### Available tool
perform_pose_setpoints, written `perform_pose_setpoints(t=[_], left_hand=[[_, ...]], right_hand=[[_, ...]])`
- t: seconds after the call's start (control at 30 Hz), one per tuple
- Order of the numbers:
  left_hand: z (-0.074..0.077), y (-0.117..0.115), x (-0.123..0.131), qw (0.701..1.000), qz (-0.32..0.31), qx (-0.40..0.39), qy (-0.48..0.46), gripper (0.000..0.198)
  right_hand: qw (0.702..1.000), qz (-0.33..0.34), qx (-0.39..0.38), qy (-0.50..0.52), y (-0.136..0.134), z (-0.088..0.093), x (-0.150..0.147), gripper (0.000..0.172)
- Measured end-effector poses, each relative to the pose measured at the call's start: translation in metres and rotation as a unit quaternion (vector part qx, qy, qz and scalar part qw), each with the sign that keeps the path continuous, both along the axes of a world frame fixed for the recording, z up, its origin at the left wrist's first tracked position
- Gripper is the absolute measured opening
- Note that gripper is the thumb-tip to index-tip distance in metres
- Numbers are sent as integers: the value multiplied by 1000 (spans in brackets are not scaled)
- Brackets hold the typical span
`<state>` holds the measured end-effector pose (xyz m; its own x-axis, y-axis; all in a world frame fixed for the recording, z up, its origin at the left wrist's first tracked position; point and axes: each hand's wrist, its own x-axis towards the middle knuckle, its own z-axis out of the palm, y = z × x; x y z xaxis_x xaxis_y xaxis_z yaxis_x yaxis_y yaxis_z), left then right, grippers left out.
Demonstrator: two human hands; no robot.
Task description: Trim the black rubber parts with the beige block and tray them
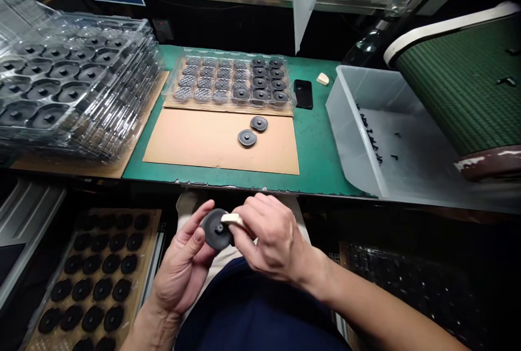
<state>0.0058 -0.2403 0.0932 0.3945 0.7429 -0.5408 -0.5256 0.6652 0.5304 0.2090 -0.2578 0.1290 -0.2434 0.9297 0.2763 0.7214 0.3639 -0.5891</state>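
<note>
Between the fingers and thumb of my left hand (183, 264) is a round black plastic disc (214, 234) with a small raised hub, tilted toward me. My right hand (271, 231) pinches a small cream-coloured block (233, 219), whose end touches or overlaps the disc's face near the hub. Both hands are over my lap, in front of the bench edge. On the cardboard sheet (195, 142) lie two similar discs, one nearer (247, 138) and one farther (259, 123). Behind them a clear blister tray (169, 93) holds several discs in its right-hand columns.
Stacked clear trays (134, 69) with discs stand at the left. A black rectangular object (303, 94) and another cream piece (323, 78) lie on the green mat (317, 139). At right are a translucent bin (358, 166) with small black pieces and a green conveyor belt (456, 85).
</note>
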Motion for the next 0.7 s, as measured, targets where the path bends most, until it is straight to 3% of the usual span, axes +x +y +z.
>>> perform_pose_setpoints(t=[0.1,0.17,0.3,0.43,0.7], left_hand=[[-5,-1,2,994,35,78,72,61],[-6,-3,4,987,40,122,101,62],[5,-3,9,974,78,175,120,57],[18,-1,4,975,99,155,128,54],[14,-5,-5,990,33,107,90,51]], right_hand=[[980,-44,-161,107,-4,1,-9,30],[962,-44,-210,168,-4,6,-15,29],[972,-40,-140,187,-1,18,-20,24],[992,-43,-82,88,2,18,-15,24],[997,-28,-23,-70,4,15,-8,22]])
